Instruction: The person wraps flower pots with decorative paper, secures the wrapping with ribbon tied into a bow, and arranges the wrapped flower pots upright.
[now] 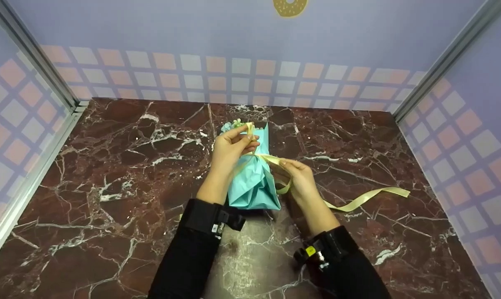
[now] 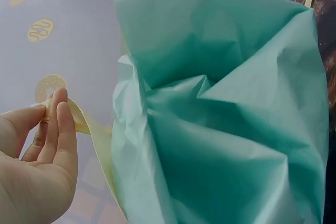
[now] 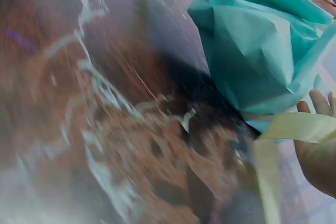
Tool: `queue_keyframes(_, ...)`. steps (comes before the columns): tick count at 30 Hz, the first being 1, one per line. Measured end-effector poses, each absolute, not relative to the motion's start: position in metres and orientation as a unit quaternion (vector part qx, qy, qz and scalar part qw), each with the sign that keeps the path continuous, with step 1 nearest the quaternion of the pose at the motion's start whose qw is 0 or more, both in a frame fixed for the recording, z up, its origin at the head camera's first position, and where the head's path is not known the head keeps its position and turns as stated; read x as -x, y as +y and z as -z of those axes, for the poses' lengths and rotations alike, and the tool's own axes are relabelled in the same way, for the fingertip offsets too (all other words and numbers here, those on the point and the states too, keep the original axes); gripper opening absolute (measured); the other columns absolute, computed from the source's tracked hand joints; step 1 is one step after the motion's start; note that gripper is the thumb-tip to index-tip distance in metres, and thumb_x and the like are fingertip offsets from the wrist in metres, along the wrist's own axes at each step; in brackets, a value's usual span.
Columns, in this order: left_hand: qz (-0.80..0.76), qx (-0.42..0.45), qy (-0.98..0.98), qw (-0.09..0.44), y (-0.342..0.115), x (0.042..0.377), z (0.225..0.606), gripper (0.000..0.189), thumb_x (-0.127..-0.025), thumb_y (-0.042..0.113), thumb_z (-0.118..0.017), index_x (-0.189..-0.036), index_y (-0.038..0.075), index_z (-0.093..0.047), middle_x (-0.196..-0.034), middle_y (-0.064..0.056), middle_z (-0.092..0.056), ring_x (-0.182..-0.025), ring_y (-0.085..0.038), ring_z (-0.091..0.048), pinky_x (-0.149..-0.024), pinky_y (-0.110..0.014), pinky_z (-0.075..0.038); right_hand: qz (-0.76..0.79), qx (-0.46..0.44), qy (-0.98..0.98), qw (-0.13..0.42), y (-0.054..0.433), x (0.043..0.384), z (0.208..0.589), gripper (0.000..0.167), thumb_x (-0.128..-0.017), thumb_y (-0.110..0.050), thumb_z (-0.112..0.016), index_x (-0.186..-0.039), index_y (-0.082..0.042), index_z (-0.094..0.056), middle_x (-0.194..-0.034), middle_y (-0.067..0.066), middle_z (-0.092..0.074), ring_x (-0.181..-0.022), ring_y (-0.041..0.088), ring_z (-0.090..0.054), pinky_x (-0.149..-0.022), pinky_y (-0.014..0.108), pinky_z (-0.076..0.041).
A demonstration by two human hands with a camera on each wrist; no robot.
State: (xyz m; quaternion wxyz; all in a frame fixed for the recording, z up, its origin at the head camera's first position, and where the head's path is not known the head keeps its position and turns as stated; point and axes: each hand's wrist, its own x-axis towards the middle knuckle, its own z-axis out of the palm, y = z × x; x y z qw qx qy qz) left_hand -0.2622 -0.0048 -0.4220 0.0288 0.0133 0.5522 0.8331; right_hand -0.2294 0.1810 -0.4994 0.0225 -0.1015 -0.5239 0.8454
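A bouquet wrapped in turquoise paper (image 1: 254,187) lies on the table, small pale blue and green flowers (image 1: 232,125) showing at its far end. Yellow ribbon (image 1: 271,158) passes around the narrowed middle of the wrap. Between thumb and fingertips, my left hand (image 1: 229,149) pinches one part of the ribbon, raised above the bouquet's far half. On the bouquet's right side, my right hand (image 1: 302,178) pinches another stretch, with a loop hanging below it. The left wrist view shows the creased, folded paper (image 2: 226,114) close up beside the left hand (image 2: 39,166).
A long ribbon tail (image 1: 366,199) trails to the right across the dark red marble table (image 1: 121,199). Lilac walls with pink and white squares (image 1: 238,79) enclose the back and both sides. Each wrist wears a black strapped camera (image 1: 229,219).
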Motion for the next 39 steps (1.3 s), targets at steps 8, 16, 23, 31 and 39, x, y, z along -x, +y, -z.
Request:
queue_keyframes(8, -0.823, -0.024, 0.567, 0.023, -0.009, 0.262, 0.421, 0.041, -0.09, -0.012, -0.06, -0.129, -0.005, -0.058, -0.091, -0.019, -0.071, -0.071, -0.015, -0.069, -0.075, -0.031, -0.058, -0.643, 0.056, -0.763, 0.019, 0.205, 0.236, 0.479, 0.015, -0.085, 0.002, -0.07, -0.097, 0.009, -0.072, -0.083, 0.009, -0.072, -0.073, 0.015, -0.064, -0.063, 0.022, -0.053)
queue_keyframes(16, -0.803, -0.036, 0.594, 0.031, -0.012, 0.265, 0.419, 0.045, -0.087, -0.014, -0.062, -0.131, -0.006, -0.056, -0.093, -0.021, -0.07, -0.071, -0.014, -0.069, -0.076, -0.031, -0.058, -0.514, 0.003, -0.858, 0.006, 0.217, 0.257, 0.451, 0.015, -0.084, 0.005, -0.067, -0.098, 0.007, -0.073, -0.085, 0.013, -0.072, -0.061, 0.01, -0.06, -0.056, 0.02, -0.051)
queue_keyframes(23, -0.782, -0.039, 0.621, 0.033, -0.011, 0.265, 0.417, 0.047, -0.086, -0.013, -0.064, -0.132, -0.006, -0.055, -0.095, -0.022, -0.069, -0.072, -0.015, -0.069, -0.076, -0.031, -0.058, -0.522, -0.011, -0.853, -0.008, 0.211, 0.281, 0.43, 0.024, -0.09, -0.007, -0.063, -0.112, 0.002, -0.07, -0.11, 0.015, -0.069, -0.094, 0.022, -0.064, -0.082, 0.034, -0.052)
queue_keyframes(31, -0.791, -0.035, 0.609, 0.031, -0.009, 0.266, 0.419, 0.046, -0.085, -0.015, -0.064, -0.13, -0.007, -0.056, -0.093, -0.023, -0.068, -0.071, -0.015, -0.068, -0.076, -0.031, -0.058, -0.603, -0.057, -0.796, -0.011, 0.186, 0.297, 0.416, 0.04, -0.104, -0.019, -0.044, -0.132, 0.006, -0.055, -0.131, 0.022, -0.058, -0.125, 0.032, -0.051, -0.107, 0.04, -0.038)
queue_keyframes(39, -0.8, -0.041, 0.598, 0.027, -0.009, 0.264, 0.419, 0.045, -0.085, -0.017, -0.063, -0.129, -0.009, -0.055, -0.091, -0.021, -0.068, -0.071, -0.015, -0.068, -0.076, -0.031, -0.058, -0.637, -0.111, -0.757, -0.09, 0.166, 0.309, 0.406, 0.054, -0.106, -0.037, -0.034, -0.141, 0.002, -0.048, -0.146, 0.016, -0.045, -0.14, 0.029, -0.034, -0.116, 0.047, -0.022)
